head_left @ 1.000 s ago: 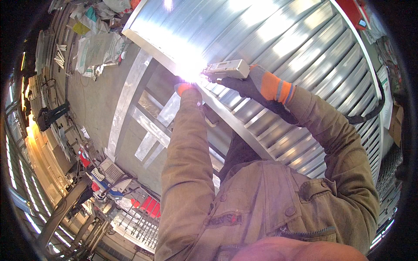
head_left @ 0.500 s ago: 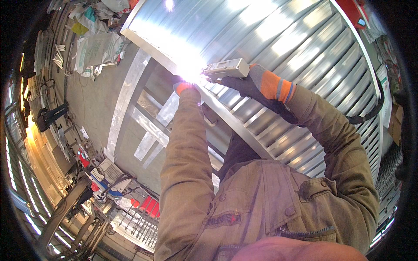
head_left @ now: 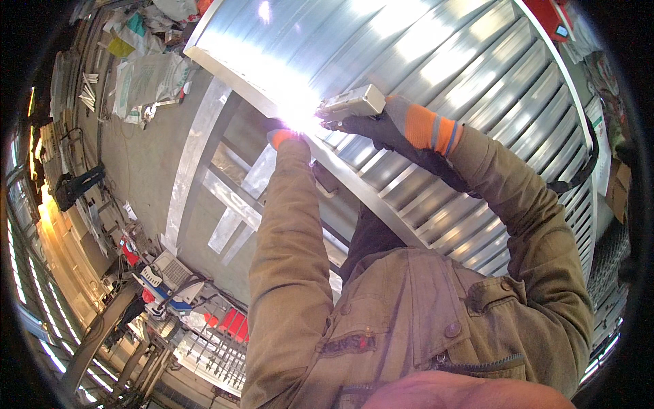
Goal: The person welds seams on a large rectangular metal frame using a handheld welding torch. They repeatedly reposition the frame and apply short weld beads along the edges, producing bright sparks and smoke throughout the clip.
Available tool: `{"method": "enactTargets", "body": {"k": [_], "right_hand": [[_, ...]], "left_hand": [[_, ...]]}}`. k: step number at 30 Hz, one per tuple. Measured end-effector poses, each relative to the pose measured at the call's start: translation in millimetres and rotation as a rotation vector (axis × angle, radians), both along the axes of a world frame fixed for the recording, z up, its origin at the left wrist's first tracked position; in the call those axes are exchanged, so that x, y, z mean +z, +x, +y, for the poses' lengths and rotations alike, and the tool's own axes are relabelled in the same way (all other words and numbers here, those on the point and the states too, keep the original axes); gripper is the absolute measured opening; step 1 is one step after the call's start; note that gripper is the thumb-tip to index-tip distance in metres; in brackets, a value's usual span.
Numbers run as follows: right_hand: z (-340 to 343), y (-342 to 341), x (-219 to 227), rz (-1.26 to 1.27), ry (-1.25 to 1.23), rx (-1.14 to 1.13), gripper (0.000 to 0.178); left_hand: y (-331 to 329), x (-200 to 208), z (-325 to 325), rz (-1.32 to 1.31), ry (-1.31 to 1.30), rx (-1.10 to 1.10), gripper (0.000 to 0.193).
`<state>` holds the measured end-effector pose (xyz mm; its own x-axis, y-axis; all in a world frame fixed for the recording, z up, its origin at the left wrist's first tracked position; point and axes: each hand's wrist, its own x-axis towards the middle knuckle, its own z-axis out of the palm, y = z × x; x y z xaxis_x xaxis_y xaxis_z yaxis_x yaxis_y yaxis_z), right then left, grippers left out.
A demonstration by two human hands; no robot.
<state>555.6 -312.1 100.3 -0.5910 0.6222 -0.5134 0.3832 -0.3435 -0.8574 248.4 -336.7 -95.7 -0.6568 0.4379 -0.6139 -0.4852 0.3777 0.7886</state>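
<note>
A handheld welding gun [head_left: 354, 103], a grey boxy tool, is in my gloved right hand [head_left: 402, 133], whose fingers are wrapped round it. From its tip comes a blinding white arc at the edge bar [head_left: 364, 191] of a large slatted metal panel [head_left: 443, 218]. My left hand [head_left: 281, 136], in a glove with an orange cuff, is at the same bar just beside the arc. Glare and the bar hide its fingers, so I cannot see what they grip. Both forearms wear brown sleeves.
A black cable [head_left: 587, 167] runs along the panel's right side. Below the panel's left edge lie flat metal bars [head_left: 194, 157] in a frame. Plastic bags [head_left: 153, 82] lie at the far left. A grey and blue machine [head_left: 170, 273] stands at the lower left, near red bins [head_left: 235, 324].
The whole view has shifted slightly. Both hands keep their places at the panel's edge bar, and the arc glows in both frames.
</note>
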Motion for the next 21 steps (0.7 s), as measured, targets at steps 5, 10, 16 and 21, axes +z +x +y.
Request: {"method": "enactTargets", "body": {"k": [5,10,16,21], "right_hand": [[-1.8,-1.1,11.1,0.085,0.006,-0.065,0.061],[9.2,0.7,15.8,-0.043,-0.068,0.073,0.057],[16.5,-1.5,16.8,0.066,-0.038,0.051,0.061],[31.6,-8.8,5.9,0.049,-0.084,0.153,0.055]], "left_hand": [[-20.8,-39.8,-1.1,-0.108,0.116,0.007,0.048],[-29.4,-48.1,-0.9,-0.183,0.189,0.008,0.051],[-19.8,-45.8,-0.4,0.009,-0.020,0.009,0.034],[-19.6,-46.6,-0.1,0.010,-0.009,-0.034,0.034]]}}
